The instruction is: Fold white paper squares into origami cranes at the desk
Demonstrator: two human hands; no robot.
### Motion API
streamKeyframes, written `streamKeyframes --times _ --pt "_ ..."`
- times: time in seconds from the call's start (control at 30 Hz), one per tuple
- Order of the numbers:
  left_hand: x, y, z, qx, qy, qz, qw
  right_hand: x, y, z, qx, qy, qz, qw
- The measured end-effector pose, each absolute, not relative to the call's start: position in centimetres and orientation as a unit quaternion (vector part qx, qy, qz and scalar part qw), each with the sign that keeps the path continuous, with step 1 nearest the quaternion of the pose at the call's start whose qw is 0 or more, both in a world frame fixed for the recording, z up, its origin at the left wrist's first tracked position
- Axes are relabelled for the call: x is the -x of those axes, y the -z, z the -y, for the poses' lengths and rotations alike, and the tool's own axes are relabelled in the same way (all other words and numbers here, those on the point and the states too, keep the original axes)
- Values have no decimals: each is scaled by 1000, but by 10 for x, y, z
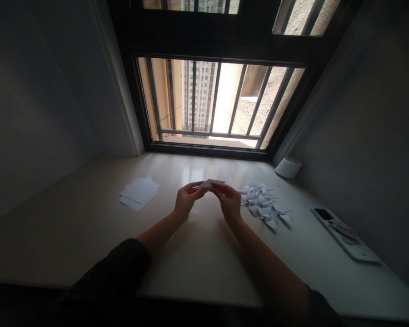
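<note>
Dark sleeves (114,268) end below my elbows as my left hand (184,202) and right hand (231,204) pinch folded paper (209,183) between fingers (199,194) (both sides, probably for steadiness) over the surface (191,268), between sheets (138,193) and paper birds (264,210).

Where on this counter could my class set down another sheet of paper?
The counter is bare between the paper stack and its front edge, with a narrower strip between that stack and the left hand. Beside the right hand it is crowded: folded paper pieces cluster there.
</note>
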State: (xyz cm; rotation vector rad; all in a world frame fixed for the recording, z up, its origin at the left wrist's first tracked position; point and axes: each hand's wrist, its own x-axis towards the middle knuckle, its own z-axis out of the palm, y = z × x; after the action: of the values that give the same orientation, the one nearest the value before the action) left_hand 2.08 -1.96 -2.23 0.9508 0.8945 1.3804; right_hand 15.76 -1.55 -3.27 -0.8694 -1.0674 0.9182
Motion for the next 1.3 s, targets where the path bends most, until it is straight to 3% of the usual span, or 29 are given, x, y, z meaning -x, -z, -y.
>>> streamKeyframes --times 1.3 --pt "-24 23 21 -409 -590 -385 580 -158 33 13 389 -444 442 675"
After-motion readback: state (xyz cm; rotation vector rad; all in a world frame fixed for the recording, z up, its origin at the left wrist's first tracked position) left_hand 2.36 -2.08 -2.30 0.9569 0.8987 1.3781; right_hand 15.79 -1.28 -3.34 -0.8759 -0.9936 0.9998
